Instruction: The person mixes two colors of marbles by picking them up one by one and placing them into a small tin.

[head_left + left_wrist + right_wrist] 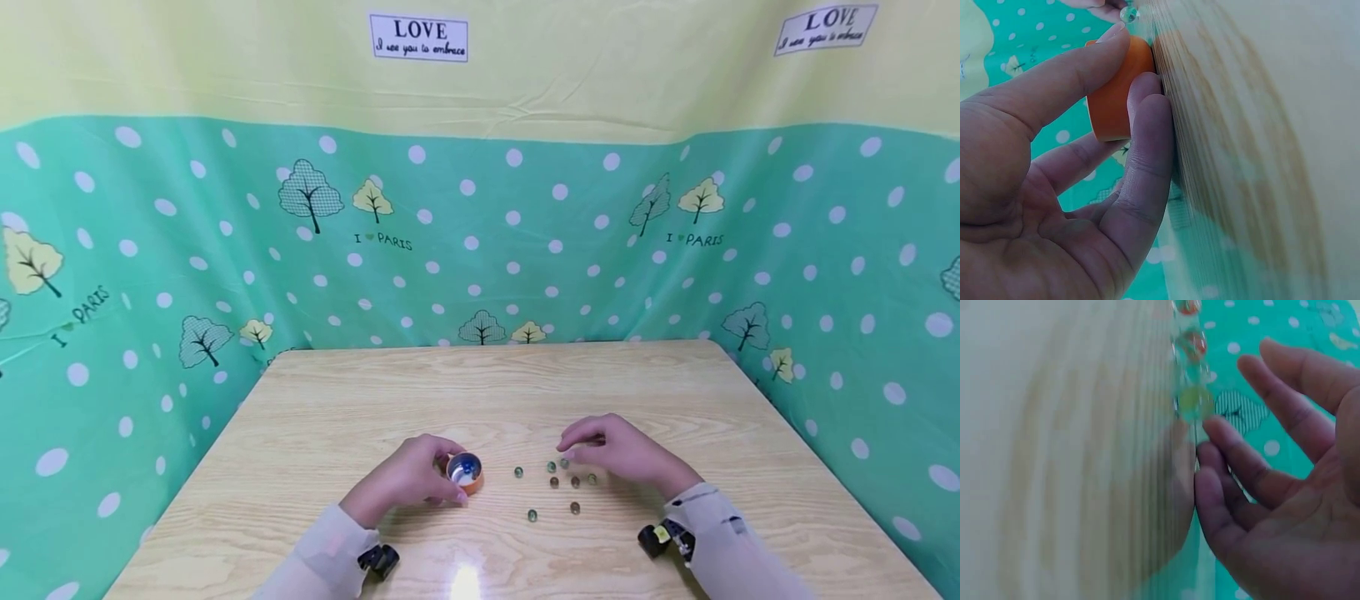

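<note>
My left hand (408, 475) grips a small orange cup (1113, 94), thumb on one side and fingers round the other, its base at the tabletop. The cup's inside is silvery and holds something blue and shiny (468, 467). To the right of the cup, several glass marbles lie scattered, among them a green marble (518, 472), another green marble (532, 515) and a brownish marble (575, 507). Over the far right side of this group reaches my right hand (622, 450). Its thumb and index finger stand apart with nothing between them, and the other fingers rest near the wood, beside a yellow-green marble (1195, 402).
The light wooden table (360, 383) carries the cup and marbles. A green dotted curtain (517, 225) with tree prints surrounds its back and both sides. Each wrist wears a small black camera, one at the left sleeve (322, 546) and one at the right sleeve (720, 533).
</note>
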`<state>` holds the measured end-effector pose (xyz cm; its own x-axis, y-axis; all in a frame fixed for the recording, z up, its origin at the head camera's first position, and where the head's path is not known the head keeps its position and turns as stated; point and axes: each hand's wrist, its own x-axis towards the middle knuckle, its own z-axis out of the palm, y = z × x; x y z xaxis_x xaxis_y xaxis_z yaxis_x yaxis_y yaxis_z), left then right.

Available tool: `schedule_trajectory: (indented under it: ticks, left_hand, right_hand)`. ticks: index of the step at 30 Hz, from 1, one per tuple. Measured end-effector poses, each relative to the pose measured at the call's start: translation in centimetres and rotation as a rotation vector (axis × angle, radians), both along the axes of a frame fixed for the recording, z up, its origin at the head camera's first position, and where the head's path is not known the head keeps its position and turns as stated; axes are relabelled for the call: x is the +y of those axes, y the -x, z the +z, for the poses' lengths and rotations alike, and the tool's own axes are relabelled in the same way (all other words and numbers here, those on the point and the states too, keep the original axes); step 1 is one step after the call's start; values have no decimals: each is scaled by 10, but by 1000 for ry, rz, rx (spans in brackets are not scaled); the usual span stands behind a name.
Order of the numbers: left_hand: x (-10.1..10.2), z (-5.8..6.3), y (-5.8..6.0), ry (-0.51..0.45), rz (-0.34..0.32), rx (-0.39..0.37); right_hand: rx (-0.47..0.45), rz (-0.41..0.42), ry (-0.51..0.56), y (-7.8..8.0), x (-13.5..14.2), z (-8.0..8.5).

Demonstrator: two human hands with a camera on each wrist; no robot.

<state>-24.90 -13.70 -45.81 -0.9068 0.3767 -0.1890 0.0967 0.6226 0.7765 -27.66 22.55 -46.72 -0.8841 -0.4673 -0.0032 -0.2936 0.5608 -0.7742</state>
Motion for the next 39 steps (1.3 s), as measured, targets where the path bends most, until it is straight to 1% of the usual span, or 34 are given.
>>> schedule_trajectory:
  ticks: [7,10,16,19,23,26,32,39]
  left_hand:
    - [0,-1,1,-6,-5,-1]
    - [-1,-1,1,-1,-3,-3]
    - [-1,-2,2,2,-6,-4]
    - [-1,-2,2,1,-15,5]
    - [0,-2,2,3,-9,-3]
    - [0,-2,1,2,-4,-8]
    - [0,-2,1,-7,-13,4]
    - [0,-1,0,-11,-14,10]
  right_hand:
    - [-22,106,33,10,20,-4]
    - [-51,140,31,13,26,-6]
    - [-129,194,53,14,32,-6]
    - [-135,222,56,14,33,-7]
    - [-125,258,34,13,34,-7]
    - [-112,264,2,12,33,-7]
    - [-85,250,-55,10,33,-6]
    - [-91,238,-52,10,32,-4]
